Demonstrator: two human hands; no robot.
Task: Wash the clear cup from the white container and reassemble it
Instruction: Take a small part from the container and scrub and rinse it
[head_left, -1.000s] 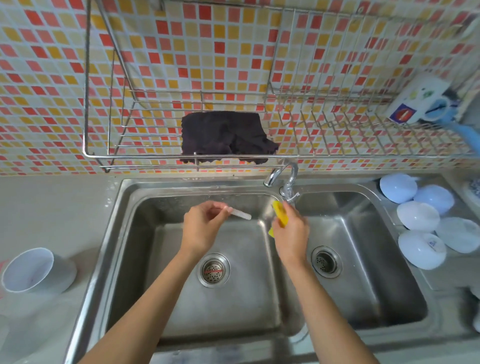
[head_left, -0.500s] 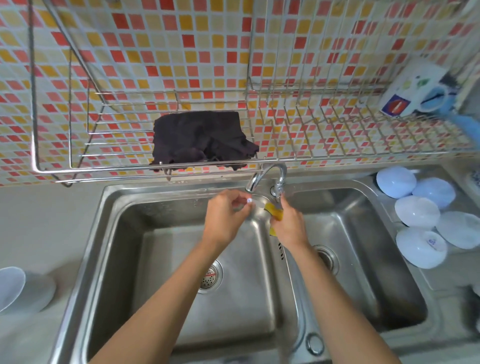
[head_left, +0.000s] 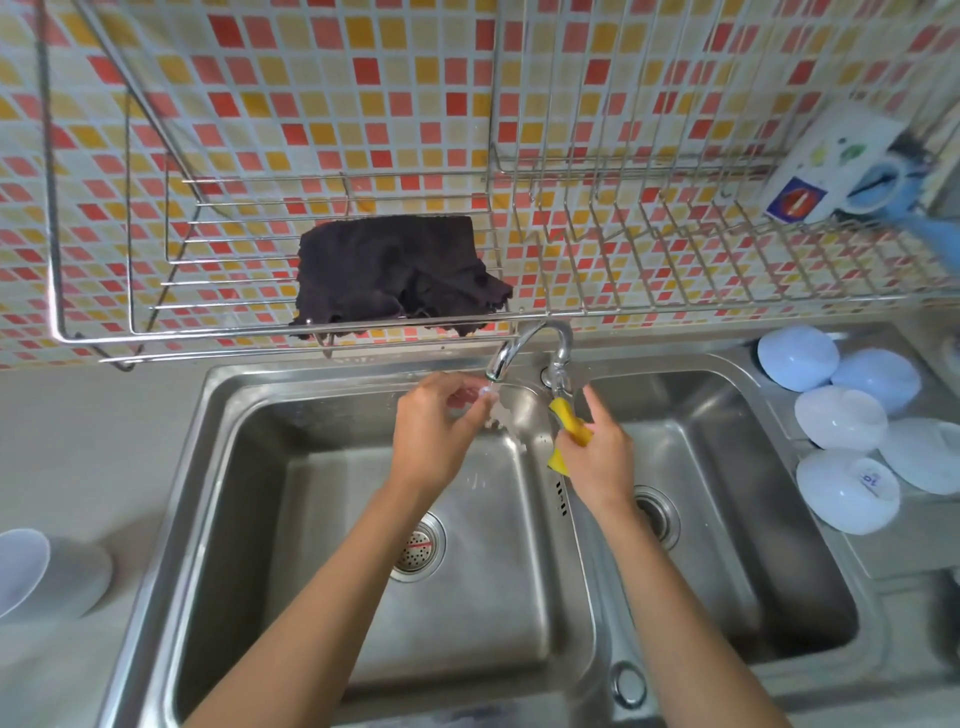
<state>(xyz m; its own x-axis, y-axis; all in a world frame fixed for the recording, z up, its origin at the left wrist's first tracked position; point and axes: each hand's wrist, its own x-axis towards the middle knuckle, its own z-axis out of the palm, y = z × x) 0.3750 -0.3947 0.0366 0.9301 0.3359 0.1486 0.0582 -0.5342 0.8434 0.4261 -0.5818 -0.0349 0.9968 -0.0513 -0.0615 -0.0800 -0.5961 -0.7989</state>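
Note:
My left hand (head_left: 434, 431) is shut on a small clear straw-like cup part (head_left: 480, 396), held right under the tap spout (head_left: 498, 366) where water splashes off it into the left basin. My right hand (head_left: 597, 452) grips a yellow sponge (head_left: 569, 428) and reaches up at the tap's base (head_left: 558, 379). The white container (head_left: 47, 571) stands on the counter at the far left edge, partly cut off. The clear cup's body is not visible.
A double steel sink (head_left: 218, 467) lies below, with a drain strainer (head_left: 418, 545) in the left basin. Several white bowls (head_left: 841, 415) lie upside down on the right drainboard. A wire rack (head_left: 311, 332) with a dark cloth (head_left: 395, 275) hangs above the tap.
My left hand carried the small clear part from mid-basin up under the spout, and water now runs over it. My right hand stayed at the tap base. The view shifted closer and rightward.

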